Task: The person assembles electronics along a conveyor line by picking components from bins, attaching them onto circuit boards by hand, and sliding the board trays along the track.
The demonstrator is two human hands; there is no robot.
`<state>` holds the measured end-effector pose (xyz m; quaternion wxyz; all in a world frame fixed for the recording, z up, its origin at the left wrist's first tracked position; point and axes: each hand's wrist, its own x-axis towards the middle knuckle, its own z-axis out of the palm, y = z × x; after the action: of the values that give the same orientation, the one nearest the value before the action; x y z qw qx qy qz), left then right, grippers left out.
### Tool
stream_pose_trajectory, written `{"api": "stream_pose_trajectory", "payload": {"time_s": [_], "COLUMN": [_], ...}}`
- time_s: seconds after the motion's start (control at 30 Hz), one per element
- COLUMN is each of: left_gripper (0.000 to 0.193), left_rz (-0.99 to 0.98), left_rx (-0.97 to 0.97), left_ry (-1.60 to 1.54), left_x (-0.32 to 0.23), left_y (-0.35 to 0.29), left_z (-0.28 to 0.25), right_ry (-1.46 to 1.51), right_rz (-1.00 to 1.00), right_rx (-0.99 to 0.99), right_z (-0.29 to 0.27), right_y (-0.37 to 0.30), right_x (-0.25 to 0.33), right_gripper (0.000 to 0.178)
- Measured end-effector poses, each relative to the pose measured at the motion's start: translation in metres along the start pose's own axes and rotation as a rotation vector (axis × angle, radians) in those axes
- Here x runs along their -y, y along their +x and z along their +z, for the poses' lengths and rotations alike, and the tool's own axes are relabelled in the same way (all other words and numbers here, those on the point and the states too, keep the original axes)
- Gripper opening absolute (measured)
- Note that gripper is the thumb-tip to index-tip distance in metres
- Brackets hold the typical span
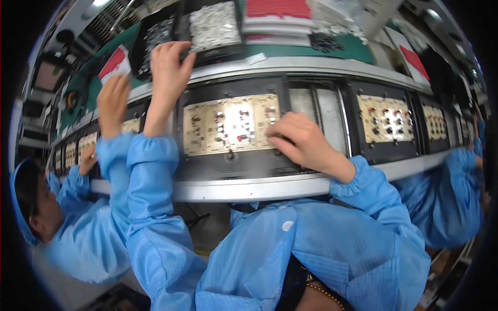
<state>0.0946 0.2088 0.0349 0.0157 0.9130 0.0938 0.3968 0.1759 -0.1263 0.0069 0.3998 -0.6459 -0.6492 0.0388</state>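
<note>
My left hand (168,67) is raised over the near rim of a black bin of small dark parts (158,39), beside a black bin of small white parts (215,26). Its fingers are bent, the thumb stands apart, and nothing shows between them. My right hand (306,140) is at the right edge of a cream circuit board (202,140), fingers curled together; whatever they hold is hidden. The board lies in a black carrier (249,168) on the line and bears several small black and red components. Glare whitens its middle.
More boards in black carriers (386,122) stand along the line to both sides. A co-worker's hand (113,103) is close beside my left forearm. Stacked red and white trays (277,15) and loose dark parts (326,42) lie on the green bench. A metal rail (249,189) edges the near side.
</note>
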Motion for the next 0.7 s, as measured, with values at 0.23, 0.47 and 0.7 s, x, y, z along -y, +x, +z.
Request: {"api": "stream_pose_trajectory", "payload": {"time_s": [0.23, 0.47, 0.7], "left_gripper": [0.016, 0.016, 0.008], "left_rz": [0.027, 0.054, -0.074], "left_rx": [0.042, 0.233, 0.494], "left_ry": [-0.145, -0.332, -0.371], "left_x": [-0.015, -0.071, -0.122], "left_y": [0.001, -0.002, -0.075], "left_z": [0.002, -0.019, -0.053], "right_ry": [-0.063, 0.221, -0.001], "right_rz": [0.123, 0.570, 0.345], "right_rx": [-0.203, -0.087, 0.005], "right_z": [-0.001, -0.015, -0.004], "right_y": [0.005, 0.004, -0.007], "right_x": [0.001, -0.003, 0.002], "right_gripper": [0.014, 0.017, 0.009]}}
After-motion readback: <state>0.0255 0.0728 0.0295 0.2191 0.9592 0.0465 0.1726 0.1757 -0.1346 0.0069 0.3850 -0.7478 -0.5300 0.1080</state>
